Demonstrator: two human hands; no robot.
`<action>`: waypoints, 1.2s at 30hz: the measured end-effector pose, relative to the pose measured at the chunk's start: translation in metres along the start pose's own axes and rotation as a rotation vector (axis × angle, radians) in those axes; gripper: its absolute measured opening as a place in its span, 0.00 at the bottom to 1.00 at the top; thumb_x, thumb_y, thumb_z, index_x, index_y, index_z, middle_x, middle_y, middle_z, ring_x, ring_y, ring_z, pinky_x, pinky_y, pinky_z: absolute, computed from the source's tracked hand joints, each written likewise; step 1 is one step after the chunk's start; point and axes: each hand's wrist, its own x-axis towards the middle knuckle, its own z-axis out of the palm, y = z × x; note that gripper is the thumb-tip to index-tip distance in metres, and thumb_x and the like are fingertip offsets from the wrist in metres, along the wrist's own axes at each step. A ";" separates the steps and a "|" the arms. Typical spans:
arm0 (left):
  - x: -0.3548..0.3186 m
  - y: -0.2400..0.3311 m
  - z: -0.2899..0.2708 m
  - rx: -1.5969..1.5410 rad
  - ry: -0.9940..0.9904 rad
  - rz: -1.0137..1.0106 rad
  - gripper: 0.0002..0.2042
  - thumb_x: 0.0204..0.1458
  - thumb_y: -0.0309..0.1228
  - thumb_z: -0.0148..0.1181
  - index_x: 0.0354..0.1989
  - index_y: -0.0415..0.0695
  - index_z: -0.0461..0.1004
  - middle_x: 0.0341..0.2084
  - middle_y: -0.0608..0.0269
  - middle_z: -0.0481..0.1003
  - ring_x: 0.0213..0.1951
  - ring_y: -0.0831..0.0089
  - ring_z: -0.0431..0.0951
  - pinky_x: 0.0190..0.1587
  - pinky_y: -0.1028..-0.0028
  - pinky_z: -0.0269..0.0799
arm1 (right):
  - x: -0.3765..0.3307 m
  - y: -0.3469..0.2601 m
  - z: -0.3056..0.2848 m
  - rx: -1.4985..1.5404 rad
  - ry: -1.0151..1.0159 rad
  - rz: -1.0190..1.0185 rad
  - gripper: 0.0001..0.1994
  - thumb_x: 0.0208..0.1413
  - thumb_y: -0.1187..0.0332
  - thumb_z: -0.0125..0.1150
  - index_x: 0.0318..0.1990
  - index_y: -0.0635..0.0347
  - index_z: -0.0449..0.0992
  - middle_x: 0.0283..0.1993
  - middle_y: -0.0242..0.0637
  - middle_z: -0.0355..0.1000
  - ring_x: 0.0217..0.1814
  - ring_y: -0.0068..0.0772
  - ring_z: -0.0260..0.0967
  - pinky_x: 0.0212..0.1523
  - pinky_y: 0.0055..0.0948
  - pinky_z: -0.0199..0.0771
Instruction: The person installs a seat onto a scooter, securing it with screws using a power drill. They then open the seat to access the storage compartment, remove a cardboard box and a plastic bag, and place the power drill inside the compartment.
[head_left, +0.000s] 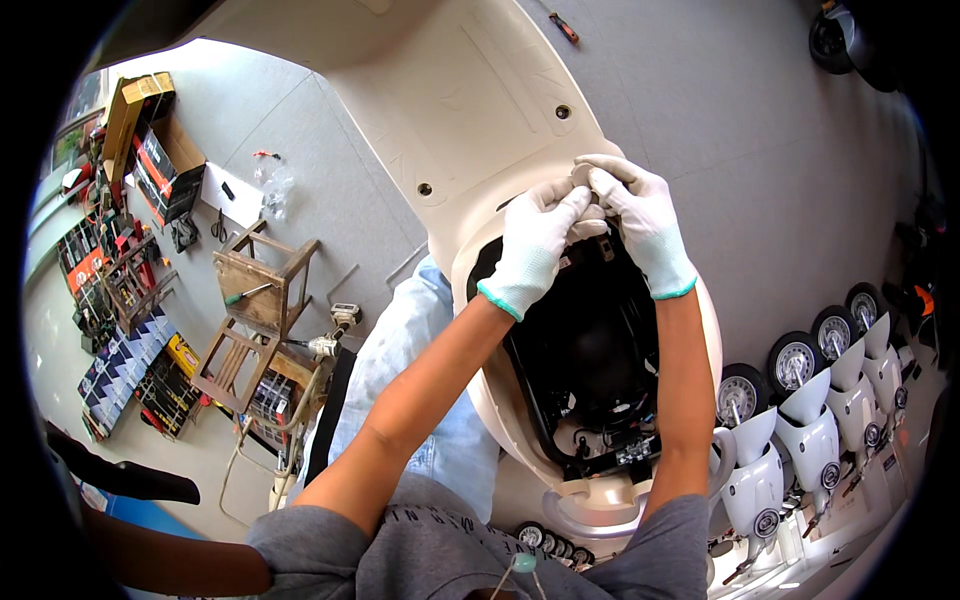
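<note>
Both my hands wear white gloves with green cuffs and are close together over the front rim of the cream scooter body (pixel 470 130). My left hand (pixel 540 235) is closed, its thumb and fingers pinched; what they grip, if anything, is hidden. Opposite it, my right hand (pixel 630 205) pinches a small pale rounded piece (pixel 581 175) between thumb and fingers. Below them gapes the dark opening (pixel 590 330) in the body, with black frame tubes and wiring inside. Two dark bolt holes (pixel 563 112) show on the cream floor panel ahead.
At left stand small wooden stools (pixel 262 285), one with a screwdriver (pixel 248 294) on it. A cordless power tool (pixel 335 335) is beside my leg. Boxes (pixel 165 170) lie farther left. Several white scooters (pixel 755 485) line the right side. Another screwdriver (pixel 565 28) lies on the floor ahead.
</note>
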 end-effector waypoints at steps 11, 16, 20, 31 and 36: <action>-0.032 0.018 0.014 0.363 -0.096 0.095 0.17 0.55 0.27 0.53 0.51 0.31 0.65 0.33 0.60 0.73 0.29 0.81 0.73 0.30 0.82 0.72 | 0.051 -0.012 -0.044 -0.134 0.070 -0.060 0.12 0.52 0.71 0.60 0.41 0.72 0.75 0.25 0.25 0.66 0.23 0.12 0.54 0.24 0.13 0.56; -0.047 0.030 0.013 0.791 -0.143 0.140 0.12 0.53 0.27 0.56 0.45 0.38 0.72 0.28 0.66 0.73 0.27 0.84 0.71 0.31 0.81 0.70 | 0.093 0.012 -0.075 -0.205 -0.007 0.028 0.12 0.51 0.71 0.61 0.39 0.72 0.75 0.24 0.27 0.67 0.22 0.13 0.55 0.23 0.14 0.57; -0.044 0.042 -0.006 1.082 -0.001 0.347 0.10 0.51 0.27 0.58 0.42 0.39 0.75 0.28 0.65 0.77 0.25 0.82 0.73 0.30 0.80 0.70 | 0.126 0.036 -0.094 -0.228 -0.024 0.079 0.10 0.50 0.72 0.60 0.38 0.71 0.75 0.25 0.30 0.70 0.22 0.13 0.56 0.23 0.15 0.59; 0.094 0.021 -0.115 0.905 0.256 0.303 0.11 0.54 0.27 0.55 0.44 0.37 0.72 0.34 0.63 0.76 0.30 0.81 0.74 0.34 0.82 0.71 | 0.207 0.100 -0.092 -0.351 -0.027 0.073 0.07 0.49 0.73 0.60 0.34 0.69 0.77 0.25 0.31 0.71 0.22 0.15 0.62 0.25 0.16 0.65; 0.168 -0.017 -0.117 1.046 0.212 0.617 0.12 0.46 0.28 0.62 0.40 0.43 0.74 0.35 0.60 0.76 0.30 0.76 0.77 0.36 0.76 0.74 | 0.215 0.101 -0.076 -0.560 0.021 0.026 0.08 0.50 0.71 0.60 0.32 0.70 0.76 0.24 0.29 0.69 0.22 0.14 0.60 0.24 0.16 0.64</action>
